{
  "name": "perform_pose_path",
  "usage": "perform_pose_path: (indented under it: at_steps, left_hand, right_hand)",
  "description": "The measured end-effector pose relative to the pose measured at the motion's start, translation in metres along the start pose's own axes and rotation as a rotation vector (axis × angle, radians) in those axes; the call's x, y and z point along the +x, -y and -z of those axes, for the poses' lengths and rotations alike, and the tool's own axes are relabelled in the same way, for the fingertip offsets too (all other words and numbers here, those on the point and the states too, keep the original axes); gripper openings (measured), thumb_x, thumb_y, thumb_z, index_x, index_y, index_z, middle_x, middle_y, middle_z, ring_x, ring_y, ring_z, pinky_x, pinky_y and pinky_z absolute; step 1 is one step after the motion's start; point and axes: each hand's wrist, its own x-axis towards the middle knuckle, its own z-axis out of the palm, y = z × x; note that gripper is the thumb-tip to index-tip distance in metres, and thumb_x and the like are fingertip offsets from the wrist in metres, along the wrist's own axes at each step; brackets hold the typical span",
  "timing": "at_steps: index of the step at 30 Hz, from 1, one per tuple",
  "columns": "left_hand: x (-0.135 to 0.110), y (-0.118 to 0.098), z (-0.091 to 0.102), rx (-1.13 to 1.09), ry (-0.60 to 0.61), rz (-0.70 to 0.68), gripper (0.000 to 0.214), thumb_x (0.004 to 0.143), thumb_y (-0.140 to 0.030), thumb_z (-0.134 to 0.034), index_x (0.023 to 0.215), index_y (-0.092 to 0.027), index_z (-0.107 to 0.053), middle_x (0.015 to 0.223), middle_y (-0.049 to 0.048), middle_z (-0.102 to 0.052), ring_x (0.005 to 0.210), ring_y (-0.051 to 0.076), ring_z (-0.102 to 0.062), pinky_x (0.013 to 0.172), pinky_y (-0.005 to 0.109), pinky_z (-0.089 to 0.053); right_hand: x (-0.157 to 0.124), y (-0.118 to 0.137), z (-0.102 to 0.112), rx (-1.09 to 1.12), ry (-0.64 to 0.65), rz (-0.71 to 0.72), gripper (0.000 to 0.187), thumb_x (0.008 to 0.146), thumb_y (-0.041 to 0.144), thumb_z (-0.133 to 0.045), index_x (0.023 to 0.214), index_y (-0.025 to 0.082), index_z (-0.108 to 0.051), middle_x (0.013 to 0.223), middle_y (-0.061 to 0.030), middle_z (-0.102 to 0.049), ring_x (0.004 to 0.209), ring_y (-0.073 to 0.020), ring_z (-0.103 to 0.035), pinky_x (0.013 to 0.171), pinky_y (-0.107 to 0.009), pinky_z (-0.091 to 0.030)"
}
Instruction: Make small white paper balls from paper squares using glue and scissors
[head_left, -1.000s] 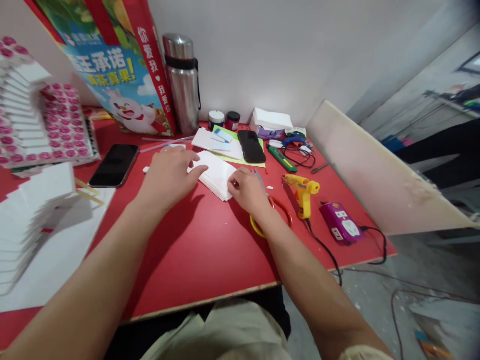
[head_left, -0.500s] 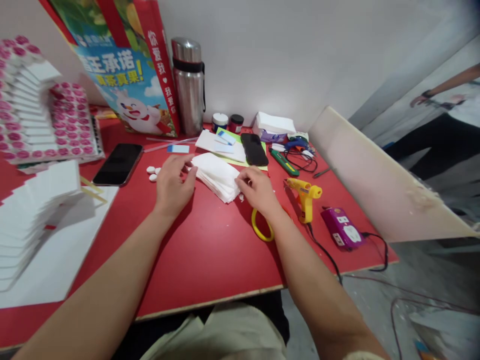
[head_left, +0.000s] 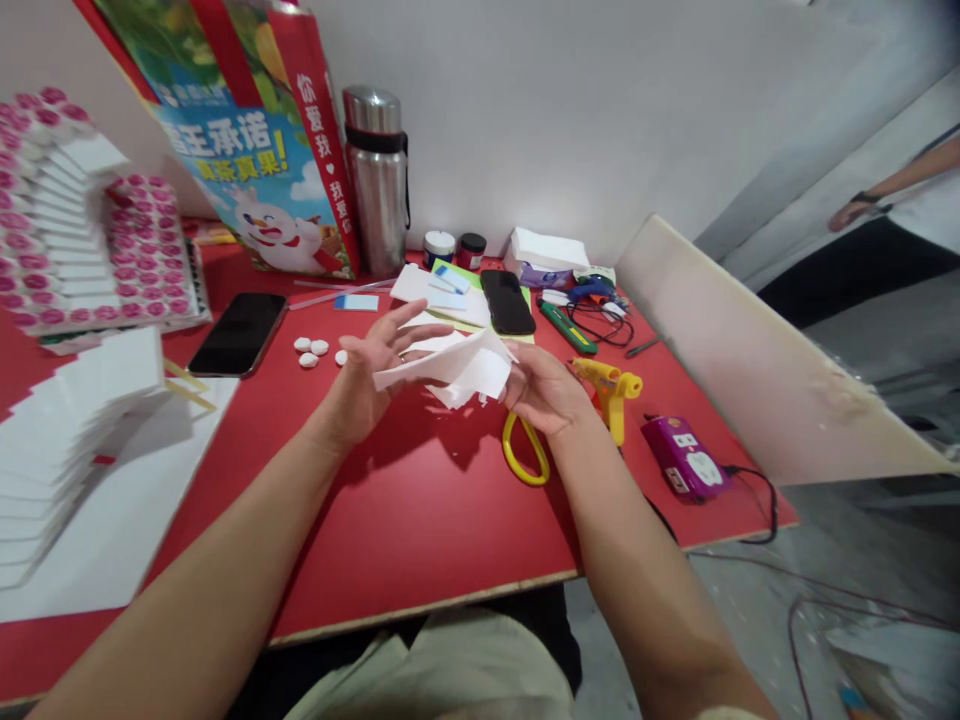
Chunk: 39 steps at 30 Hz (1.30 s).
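A thin white paper sheet [head_left: 480, 365], like a tissue, is raised off the red table [head_left: 420, 520] between my hands. My right hand [head_left: 551, 390] pinches its right end, the fingertips partly hidden by the sheet. At the other end, my left hand [head_left: 364, 375] has its fingers spread, with the sheet's edge lying across or against them. Beneath the raised sheet more white sheets [head_left: 450, 397] show in part. Small white rounded pieces [head_left: 319, 347] lie left of my left hand. A yellow ring [head_left: 525, 470] rests just below my right hand.
A phone [head_left: 238, 335] and a fanned white stepped model [head_left: 82, 430] are on the left. Behind stand a steel flask [head_left: 377, 190] and a printed bag [head_left: 285, 190]. To the right are a yellow glue gun [head_left: 613, 395], a purple power socket [head_left: 684, 458] and an upright board [head_left: 750, 360].
One sheet has come up from the white stack, held by my right hand. My left hand has spread its fingers. At far right, the other person has shifted slightly.
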Motion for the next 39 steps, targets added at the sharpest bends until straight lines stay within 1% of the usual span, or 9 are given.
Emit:
perform_pose_path:
  at_steps: [3, 6, 8, 11, 15, 21, 25, 31, 39]
  left_hand:
    - [-0.003, -0.007, -0.004, -0.115, -0.037, 0.136, 0.099, 0.071, -0.093, -0.056, 0.140, -0.022, -0.056, 0.137, 0.0187, -0.066, 0.111, 0.033, -0.072, 0.078, 0.040, -0.065]
    - [-0.001, -0.003, 0.000, -0.126, -0.138, 0.186, 0.059, 0.074, -0.055, -0.083, 0.116, -0.018, -0.067, 0.118, 0.0130, -0.075, 0.086, 0.021, -0.075, 0.069, 0.029, -0.063]
    - [0.000, 0.001, 0.002, -0.113, -0.179, 0.204, 0.039, 0.075, -0.038, -0.084, 0.101, -0.014, -0.070, 0.101, 0.0102, -0.077, 0.073, 0.017, -0.073, 0.061, 0.025, -0.061]
    - [0.000, 0.003, 0.001, -0.116, -0.160, 0.259, 0.029, 0.077, -0.029, -0.082, 0.095, -0.010, -0.070, 0.087, 0.0074, -0.076, 0.061, 0.014, -0.069, 0.052, 0.023, -0.059]
    - [-0.002, 0.002, -0.002, -0.130, -0.081, 0.348, 0.030, 0.078, -0.027, -0.081, 0.099, -0.009, -0.070, 0.081, 0.0060, -0.074, 0.056, 0.014, -0.067, 0.048, 0.025, -0.059]
    - [-0.002, 0.006, -0.001, -0.088, -0.013, 0.341, 0.038, 0.079, -0.032, -0.083, 0.106, -0.009, -0.070, 0.076, 0.0048, -0.072, 0.058, 0.017, -0.068, 0.042, 0.025, -0.057]
    - [0.000, 0.005, 0.004, -0.053, 0.034, 0.276, 0.035, 0.083, -0.034, -0.080, 0.106, -0.009, -0.069, 0.070, 0.0056, -0.073, 0.054, 0.018, -0.071, 0.038, 0.021, -0.050]
    - [-0.001, 0.002, 0.005, -0.075, -0.006, 0.208, 0.020, 0.085, -0.026, -0.076, 0.099, -0.012, -0.073, 0.062, 0.0030, -0.071, 0.046, 0.016, -0.067, 0.040, 0.021, -0.049]
    - [-0.002, -0.003, -0.001, -0.076, -0.074, 0.257, 0.022, 0.079, -0.020, -0.070, 0.097, -0.012, -0.082, 0.050, 0.0015, -0.064, 0.039, 0.012, -0.056, 0.037, 0.020, -0.038]
  right_hand:
    - [0.002, 0.000, 0.004, 0.013, -0.063, -0.002, 0.028, 0.067, 0.032, -0.083, 0.088, 0.020, -0.069, 0.076, 0.0002, -0.070, 0.065, -0.0136, -0.062, 0.061, -0.026, -0.056]
    - [0.001, 0.003, 0.007, -0.008, -0.104, -0.018, 0.029, 0.065, 0.034, -0.084, 0.085, 0.021, -0.068, 0.068, 0.0015, -0.067, 0.056, -0.0128, -0.057, 0.048, -0.024, -0.049]
    - [0.001, 0.004, 0.006, -0.057, -0.119, -0.037, 0.029, 0.067, 0.040, -0.084, 0.079, 0.021, -0.066, 0.060, 0.0028, -0.062, 0.050, -0.0119, -0.053, 0.044, -0.024, -0.044]
    - [0.001, 0.006, 0.004, -0.133, -0.119, -0.033, 0.041, 0.074, 0.058, -0.081, 0.074, 0.019, -0.066, 0.063, -0.0001, -0.065, 0.054, -0.0126, -0.057, 0.050, -0.025, -0.047]
    - [0.000, 0.003, 0.000, -0.201, -0.054, -0.053, 0.061, 0.077, 0.078, -0.069, 0.084, 0.017, -0.074, 0.082, -0.0081, -0.076, 0.069, -0.0188, -0.069, 0.060, -0.029, -0.054]
    - [-0.007, -0.002, -0.004, -0.397, 0.005, 0.089, 0.047, 0.061, 0.035, -0.095, 0.102, 0.021, -0.076, 0.088, -0.0012, -0.078, 0.073, -0.0153, -0.069, 0.066, -0.027, -0.055]
    - [-0.009, 0.000, -0.003, -0.389, -0.025, 0.164, 0.040, 0.063, 0.033, -0.093, 0.099, 0.021, -0.079, 0.086, -0.0014, -0.078, 0.068, -0.0137, -0.067, 0.059, -0.024, -0.050]
    - [-0.005, 0.001, -0.003, -0.293, -0.060, 0.100, 0.027, 0.063, 0.030, -0.087, 0.088, 0.021, -0.082, 0.075, -0.0007, -0.075, 0.061, -0.0129, -0.061, 0.056, -0.025, -0.046]
    - [0.000, -0.003, -0.011, -0.222, -0.180, 0.077, 0.017, 0.059, 0.026, -0.075, 0.075, 0.020, -0.075, 0.062, 0.0021, -0.066, 0.054, -0.0116, -0.052, 0.050, -0.024, -0.038]
